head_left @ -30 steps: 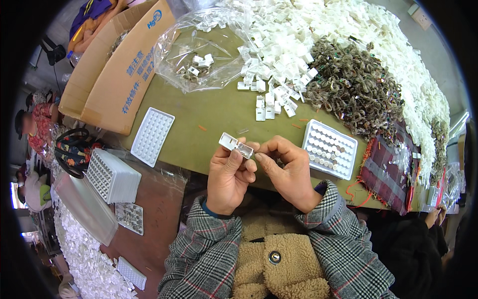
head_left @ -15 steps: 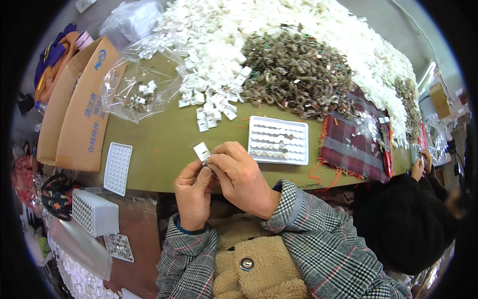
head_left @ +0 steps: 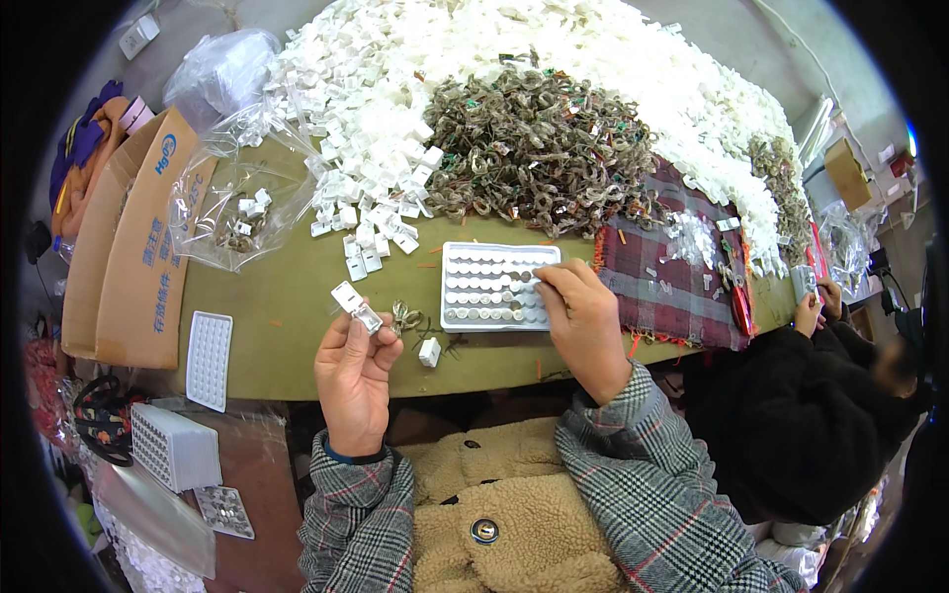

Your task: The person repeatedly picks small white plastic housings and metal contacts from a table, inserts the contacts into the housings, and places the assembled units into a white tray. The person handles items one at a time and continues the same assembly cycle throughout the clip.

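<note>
The left hand (head_left: 354,371) pinched a small white housing (head_left: 356,307) between its fingertips while the right hand (head_left: 585,321) closed its fingers on a small disc in the white tray (head_left: 499,287), so I judged a light, straight lift was best.

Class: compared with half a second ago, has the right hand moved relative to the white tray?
Yes. The right hand has left the left hand and now reaches onto the white tray.
</note>
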The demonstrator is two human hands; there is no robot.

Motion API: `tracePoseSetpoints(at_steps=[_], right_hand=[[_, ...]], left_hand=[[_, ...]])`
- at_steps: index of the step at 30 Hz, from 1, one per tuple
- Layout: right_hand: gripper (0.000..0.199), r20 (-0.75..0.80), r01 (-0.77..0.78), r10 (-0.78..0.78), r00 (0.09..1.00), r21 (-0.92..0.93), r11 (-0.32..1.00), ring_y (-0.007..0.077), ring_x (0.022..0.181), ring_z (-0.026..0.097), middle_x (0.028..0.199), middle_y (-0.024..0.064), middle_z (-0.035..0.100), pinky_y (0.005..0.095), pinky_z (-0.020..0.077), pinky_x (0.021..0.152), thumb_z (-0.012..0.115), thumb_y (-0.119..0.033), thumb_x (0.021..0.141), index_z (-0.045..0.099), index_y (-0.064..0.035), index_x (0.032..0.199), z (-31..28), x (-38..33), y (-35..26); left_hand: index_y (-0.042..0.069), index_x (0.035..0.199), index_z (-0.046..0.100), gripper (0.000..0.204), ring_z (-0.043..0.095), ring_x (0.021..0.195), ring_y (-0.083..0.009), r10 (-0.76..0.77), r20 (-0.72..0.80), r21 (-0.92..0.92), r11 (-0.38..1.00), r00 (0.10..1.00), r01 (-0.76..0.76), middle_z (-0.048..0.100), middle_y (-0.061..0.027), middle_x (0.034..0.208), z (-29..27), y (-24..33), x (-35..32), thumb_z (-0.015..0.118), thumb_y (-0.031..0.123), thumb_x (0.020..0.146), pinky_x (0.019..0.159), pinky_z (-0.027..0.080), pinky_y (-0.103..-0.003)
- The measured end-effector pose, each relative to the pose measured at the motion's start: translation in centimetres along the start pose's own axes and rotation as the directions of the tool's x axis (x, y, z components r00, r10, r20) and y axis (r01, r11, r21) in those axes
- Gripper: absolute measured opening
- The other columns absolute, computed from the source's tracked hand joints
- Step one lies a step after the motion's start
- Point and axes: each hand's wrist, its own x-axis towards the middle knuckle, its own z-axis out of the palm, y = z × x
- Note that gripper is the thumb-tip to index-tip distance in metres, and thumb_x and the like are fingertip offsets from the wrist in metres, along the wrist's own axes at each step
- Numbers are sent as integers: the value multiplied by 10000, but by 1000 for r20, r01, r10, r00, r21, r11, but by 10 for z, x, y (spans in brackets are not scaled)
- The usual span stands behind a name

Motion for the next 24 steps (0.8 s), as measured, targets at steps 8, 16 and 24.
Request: tracePoseSetpoints(at_steps=[8,16,24], right_hand=[[128,67,62,-56,996,-106,992,336,801,646,926,157,623,381,524,707,669,18,859,666,31,987,7,11,3],[254,131,225,-213,968,-77,971,326,828,653,949,153,627,383,539,735,650,63,827,689,4,1071,10,20,9],[232,208,265,-238,949,-115,957,322,890,631,957,141,614,393,537,758,617,55,755,660,-1,976,5,20,11]], left_hand=[[-48,1260,566,285,684,879,-154,-18,-23,-19,1000,1000,18,678,-149,1059,0,1,3,544,124,1033,801,615,-288],[-38,1257,573,283,693,881,-160,-57,7,-35,998,998,58,680,-152,1077,1,4,12,558,122,1025,799,618,-289],[-36,1226,589,251,697,872,-170,-92,51,-62,994,994,96,683,-156,1075,1,-1,10,570,97,1014,797,620,-305]])
